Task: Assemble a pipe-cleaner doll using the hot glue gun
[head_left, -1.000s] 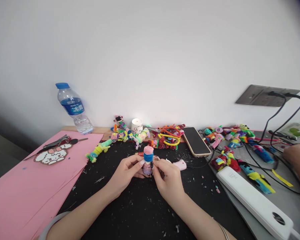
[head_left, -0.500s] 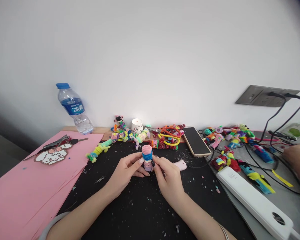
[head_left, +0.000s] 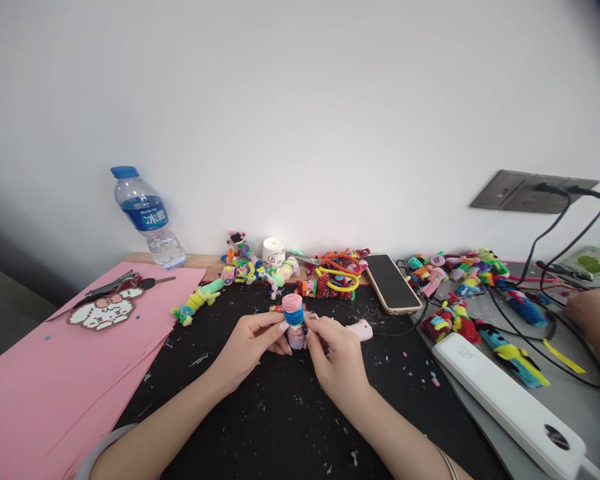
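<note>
A small figure wound from pipe cleaners (head_left: 293,315) stands upright between my fingertips, pink on top, blue in the middle, pale purple below. My left hand (head_left: 250,343) pinches it from the left side with thumb and fingers. On the other side, my right hand (head_left: 337,350) has its thumb and forefinger closed on the figure, beside a small dark bit at its edge. A pale pink object (head_left: 363,329) pokes out from behind my right hand, mostly hidden. Something red (head_left: 276,309) shows just behind the figure.
Scissors with yellow and orange handles (head_left: 341,280), a paper cup (head_left: 273,252) and several pipe-cleaner figures line the wall. A phone (head_left: 393,283), white power bank (head_left: 510,400) and cables lie right, near another person's hand (head_left: 593,313). Pink paper (head_left: 45,393) and a bottle (head_left: 147,217) are left.
The figure has come down slightly and tilted a little in my fingers. The red thing behind it now shows. My hands keep their hold with little movement.
</note>
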### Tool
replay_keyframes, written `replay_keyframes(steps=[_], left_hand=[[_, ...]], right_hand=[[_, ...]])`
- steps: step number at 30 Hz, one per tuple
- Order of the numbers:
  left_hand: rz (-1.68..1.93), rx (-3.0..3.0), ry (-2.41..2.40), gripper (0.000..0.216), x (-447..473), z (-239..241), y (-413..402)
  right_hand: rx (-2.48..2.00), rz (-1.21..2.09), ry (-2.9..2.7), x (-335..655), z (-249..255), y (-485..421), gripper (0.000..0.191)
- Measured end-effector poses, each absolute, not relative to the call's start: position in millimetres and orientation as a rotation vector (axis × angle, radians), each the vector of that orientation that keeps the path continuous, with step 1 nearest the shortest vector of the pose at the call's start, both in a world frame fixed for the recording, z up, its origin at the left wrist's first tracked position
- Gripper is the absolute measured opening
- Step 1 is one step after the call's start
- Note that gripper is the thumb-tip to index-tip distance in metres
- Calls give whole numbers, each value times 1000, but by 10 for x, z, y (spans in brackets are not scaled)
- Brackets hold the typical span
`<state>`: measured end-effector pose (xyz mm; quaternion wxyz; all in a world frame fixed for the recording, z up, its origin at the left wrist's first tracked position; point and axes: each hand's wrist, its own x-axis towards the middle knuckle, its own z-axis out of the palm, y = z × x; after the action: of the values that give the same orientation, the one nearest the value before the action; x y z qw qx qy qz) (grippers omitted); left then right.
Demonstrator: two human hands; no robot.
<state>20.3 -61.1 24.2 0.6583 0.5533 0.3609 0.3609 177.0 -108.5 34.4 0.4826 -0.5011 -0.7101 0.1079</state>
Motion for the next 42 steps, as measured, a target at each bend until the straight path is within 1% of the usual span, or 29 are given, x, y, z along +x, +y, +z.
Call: replay_keyframes(steps=[31,37,42], left_hand=[[885,1355,885,22,217,241,-629],[890,1370,906,23,232,284,-644],[890,1310,926,25,267,290,-667]], right_hand=[[-1235,261,-1723,1725,307,-1117,20],[-1229,226,-1730,1716,314,-1118,19],[-1250,270,-1673,1711,293,-1102,20]])
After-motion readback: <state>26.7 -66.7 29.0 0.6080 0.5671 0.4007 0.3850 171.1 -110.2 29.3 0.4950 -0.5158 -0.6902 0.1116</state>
